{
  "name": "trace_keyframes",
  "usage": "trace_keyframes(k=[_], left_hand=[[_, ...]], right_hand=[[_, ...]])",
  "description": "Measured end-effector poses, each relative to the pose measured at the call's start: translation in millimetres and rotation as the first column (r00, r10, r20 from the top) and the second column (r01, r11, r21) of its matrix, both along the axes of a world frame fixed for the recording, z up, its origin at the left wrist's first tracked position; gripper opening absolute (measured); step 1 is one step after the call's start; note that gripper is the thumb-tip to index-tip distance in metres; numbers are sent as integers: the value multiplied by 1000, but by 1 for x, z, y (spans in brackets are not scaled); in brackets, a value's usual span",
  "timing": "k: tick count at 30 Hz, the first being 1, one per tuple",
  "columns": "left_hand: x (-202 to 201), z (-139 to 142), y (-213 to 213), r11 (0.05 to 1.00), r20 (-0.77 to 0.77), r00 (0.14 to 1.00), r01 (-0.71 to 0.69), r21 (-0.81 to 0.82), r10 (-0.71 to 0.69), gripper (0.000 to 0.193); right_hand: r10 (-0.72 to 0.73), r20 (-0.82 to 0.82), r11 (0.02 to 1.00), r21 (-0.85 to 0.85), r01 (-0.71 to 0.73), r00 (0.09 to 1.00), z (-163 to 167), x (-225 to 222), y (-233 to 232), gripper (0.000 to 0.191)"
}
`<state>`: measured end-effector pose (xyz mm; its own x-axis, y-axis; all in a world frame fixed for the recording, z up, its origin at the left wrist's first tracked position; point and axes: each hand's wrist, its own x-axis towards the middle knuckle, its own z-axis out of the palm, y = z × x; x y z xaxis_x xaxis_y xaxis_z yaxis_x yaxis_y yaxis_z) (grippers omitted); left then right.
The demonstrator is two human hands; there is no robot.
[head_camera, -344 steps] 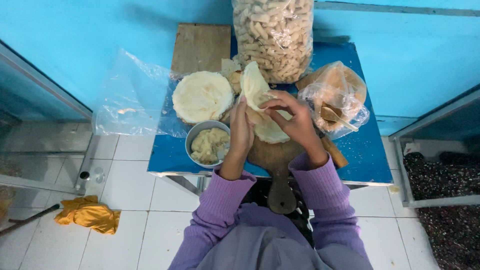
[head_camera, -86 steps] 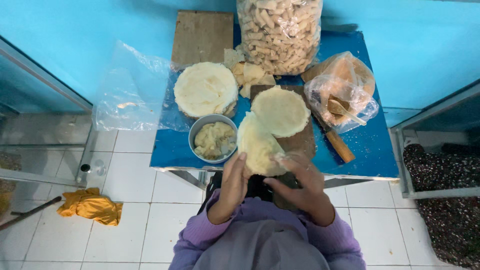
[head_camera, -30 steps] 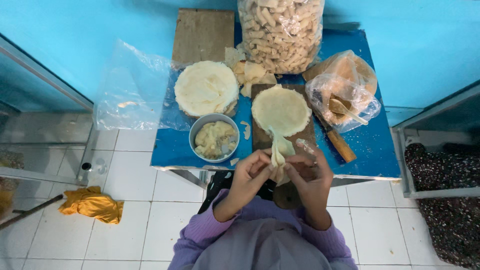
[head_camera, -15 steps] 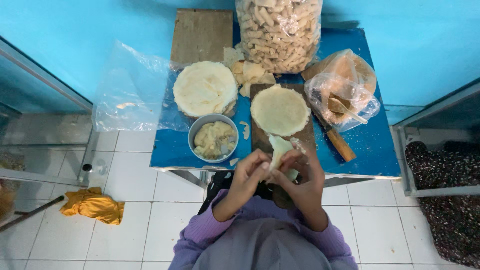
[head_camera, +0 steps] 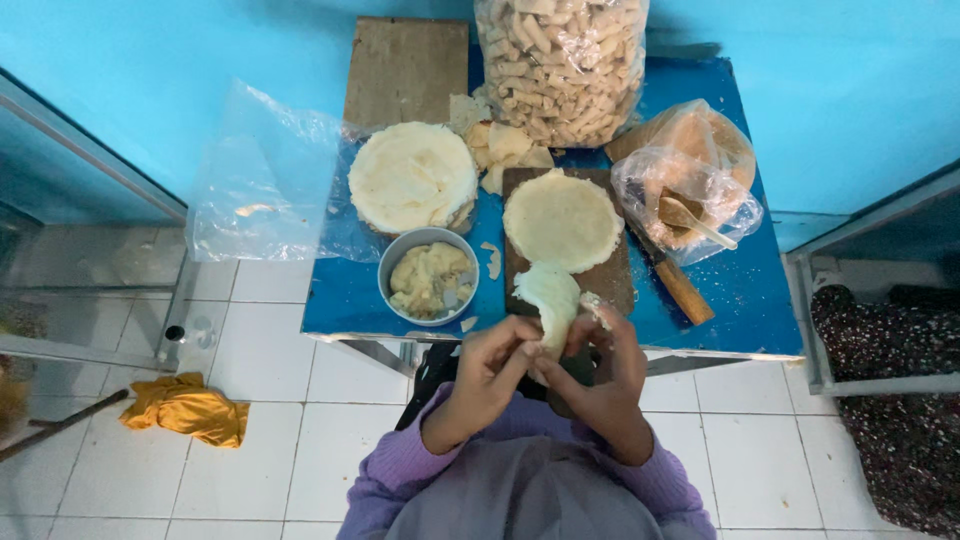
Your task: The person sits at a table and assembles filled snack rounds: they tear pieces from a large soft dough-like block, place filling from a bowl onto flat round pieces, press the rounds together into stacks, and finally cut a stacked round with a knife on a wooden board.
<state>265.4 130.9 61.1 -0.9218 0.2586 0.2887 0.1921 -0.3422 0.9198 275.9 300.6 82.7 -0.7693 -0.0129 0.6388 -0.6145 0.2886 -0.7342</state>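
Both hands, left hand [head_camera: 490, 372] and right hand [head_camera: 600, 365], close on a folded dough sheet [head_camera: 548, 300] at the table's [head_camera: 750, 300] near edge; a clear bag of pale fried sticks [head_camera: 562, 60] stands at the far edge.

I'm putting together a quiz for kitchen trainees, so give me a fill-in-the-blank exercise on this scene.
1. Both hands, left hand and right hand, hold a folded piece of pale ____.
2. The metal bowl of filling stands on a small table whose top is ____ in colour.
3. A flat round wrapper lies on a wooden ____.
4. On the floor tiles at the left lies a crumpled ____ cloth.

Missing words: dough; blue; board; yellow
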Motion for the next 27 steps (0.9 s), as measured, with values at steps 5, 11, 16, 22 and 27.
trace_keyframes(k=[5, 11, 16, 22, 27], left_hand=[[-7, 15, 2, 999, -35, 999, 30, 33, -29, 6], [-10, 32, 5, 899, -379, 891, -359, -250, 251, 12], [-8, 43, 14, 875, -522, 811, -429, -225, 264, 15], [-8, 54, 35, 933, -486, 859, -295, -206, 164, 17], [-9, 65, 43, 951, -492, 866, -221, -215, 89, 16]], right_hand=[[-24, 20, 1000, 13, 24, 1000, -1, -6, 0, 68], [-239, -84, 951, 178, 251, 967, 10, 1, 2, 63], [-323, -105, 913, 226, 339, 941, 31, 21, -1, 62], [-339, -36, 934, 109, 341, 940, 44, 28, 9, 62], [-309, 33, 949, -51, 310, 950, 38, 30, 20, 60]])
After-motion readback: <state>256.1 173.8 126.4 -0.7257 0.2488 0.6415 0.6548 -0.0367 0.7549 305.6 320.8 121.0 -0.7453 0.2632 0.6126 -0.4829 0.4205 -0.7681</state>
